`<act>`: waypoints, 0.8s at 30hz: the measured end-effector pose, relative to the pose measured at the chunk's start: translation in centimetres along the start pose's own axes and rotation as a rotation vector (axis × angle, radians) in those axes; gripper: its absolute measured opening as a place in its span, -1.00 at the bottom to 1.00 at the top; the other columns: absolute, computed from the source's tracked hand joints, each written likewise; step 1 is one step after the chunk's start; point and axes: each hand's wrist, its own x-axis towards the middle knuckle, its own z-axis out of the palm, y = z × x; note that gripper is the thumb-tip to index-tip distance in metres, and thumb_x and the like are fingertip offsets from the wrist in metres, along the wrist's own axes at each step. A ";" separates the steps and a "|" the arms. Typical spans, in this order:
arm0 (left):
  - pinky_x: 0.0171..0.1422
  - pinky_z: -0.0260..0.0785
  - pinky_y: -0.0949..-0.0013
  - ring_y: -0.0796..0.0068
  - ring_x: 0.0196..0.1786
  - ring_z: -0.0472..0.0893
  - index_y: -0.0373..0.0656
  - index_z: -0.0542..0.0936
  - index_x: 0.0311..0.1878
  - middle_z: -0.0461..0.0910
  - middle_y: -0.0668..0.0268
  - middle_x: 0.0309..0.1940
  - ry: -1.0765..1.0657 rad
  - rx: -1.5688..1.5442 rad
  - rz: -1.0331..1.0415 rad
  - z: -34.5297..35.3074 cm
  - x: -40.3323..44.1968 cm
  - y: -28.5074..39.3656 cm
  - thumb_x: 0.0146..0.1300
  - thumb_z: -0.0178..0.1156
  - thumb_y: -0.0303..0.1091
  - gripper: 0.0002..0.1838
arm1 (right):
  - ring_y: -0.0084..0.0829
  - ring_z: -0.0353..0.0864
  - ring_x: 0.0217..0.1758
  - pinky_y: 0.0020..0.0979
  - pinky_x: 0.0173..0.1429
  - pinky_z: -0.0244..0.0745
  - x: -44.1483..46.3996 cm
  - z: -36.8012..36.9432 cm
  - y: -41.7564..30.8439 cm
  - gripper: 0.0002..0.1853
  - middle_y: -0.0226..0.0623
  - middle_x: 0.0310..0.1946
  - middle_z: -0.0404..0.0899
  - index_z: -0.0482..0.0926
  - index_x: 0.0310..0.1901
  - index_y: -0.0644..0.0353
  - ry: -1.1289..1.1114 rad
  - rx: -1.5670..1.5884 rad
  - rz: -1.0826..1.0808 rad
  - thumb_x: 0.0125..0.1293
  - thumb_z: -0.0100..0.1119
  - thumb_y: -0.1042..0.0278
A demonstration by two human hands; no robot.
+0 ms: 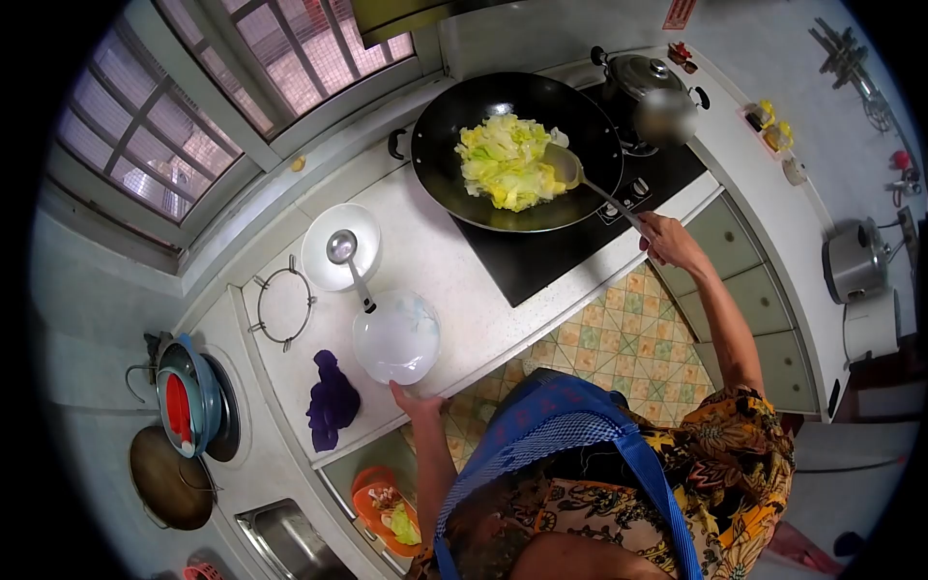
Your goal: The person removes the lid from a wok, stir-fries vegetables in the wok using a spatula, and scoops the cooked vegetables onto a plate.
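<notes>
My right hand (pixel 669 240) is closed around the handle of a metal wok spatula (pixel 568 166). The spatula's blade rests against chopped cabbage (pixel 510 162) in a large black wok (pixel 445 184) on the stove. My left hand (pixel 418 400) is at the counter's front edge, its fingers apart and one fingertip at the rim of a shallow white bowl (pixel 396 338). Behind it stands another white bowl (pixel 319 246), with a metal ladle (pixel 342 247) lying across it, its handle end over the shallow bowl.
A purple cloth (pixel 331 401) and a wire ring stand (pixel 284 307) lie on the counter (pixel 425 246). A lidded pot (pixel 643 77) stands beyond the wok. Stacked basins (pixel 201 396) are at left, near the sink (pixel 290 541). An orange container (pixel 372 483) with food scraps hangs below the counter.
</notes>
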 end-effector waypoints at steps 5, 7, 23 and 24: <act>0.04 -0.03 -0.07 0.14 0.04 0.13 0.11 0.29 0.17 0.22 0.32 0.10 0.054 0.063 -0.059 -3.2 4.3 0.0 -0.14 -0.02 0.42 -0.16 | -0.52 0.42 -0.66 -0.49 -0.65 0.35 -0.1 -0.5 0.5 -0.69 -0.29 -0.61 0.48 0.38 -0.07 0.34 0.067 0.017 -0.028 0.36 -0.26 0.29; -0.08 -0.01 0.06 0.20 -0.09 0.10 0.13 0.34 0.10 0.22 0.32 -0.02 0.063 0.088 -0.053 -2.6 3.7 0.1 -0.18 0.00 0.43 -0.20 | -0.52 0.44 -0.66 -0.47 -0.64 0.38 0.8 -0.2 0.9 -0.66 -0.29 -0.61 0.48 0.37 0.00 0.35 0.172 -0.006 -0.023 0.36 -0.27 0.29; 0.13 -0.07 -0.21 0.05 0.18 0.12 0.02 0.24 0.23 0.19 0.22 0.19 0.151 0.057 -0.034 2.3 -3.1 0.1 -0.07 -0.03 0.36 -0.16 | -0.61 0.34 -0.72 -0.58 -0.70 0.26 7.0 -0.4 3.3 -0.77 -0.34 -0.61 0.44 0.38 -0.18 0.35 -0.121 0.386 0.068 0.31 -0.29 0.42; 0.12 -0.05 -0.18 0.07 0.17 0.12 0.03 0.24 0.23 0.20 0.24 0.18 0.173 0.057 -0.026 2.7 -3.5 0.0 -0.08 -0.02 0.36 -0.16 | -0.65 0.29 -0.72 -0.62 -0.70 0.22 6.9 -0.4 3.5 -0.79 -0.36 -0.60 0.43 0.37 -0.19 0.31 -0.173 0.550 0.090 0.32 -0.28 0.41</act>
